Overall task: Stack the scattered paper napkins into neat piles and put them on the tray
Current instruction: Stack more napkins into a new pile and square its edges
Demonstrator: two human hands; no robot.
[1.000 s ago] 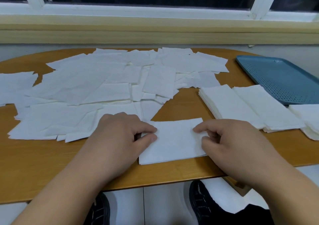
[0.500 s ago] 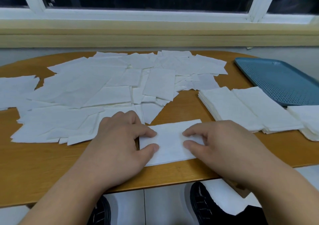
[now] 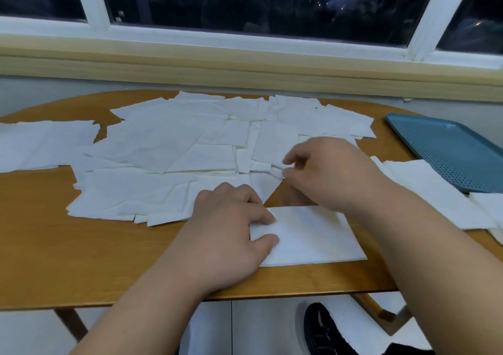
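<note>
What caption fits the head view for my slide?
The left hand presses a napkin pile while the right hand pinches a loose napkin.

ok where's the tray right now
Head view: the tray sits at the far right of the table, just behind the napkin piles and right of the right hand.
</note>
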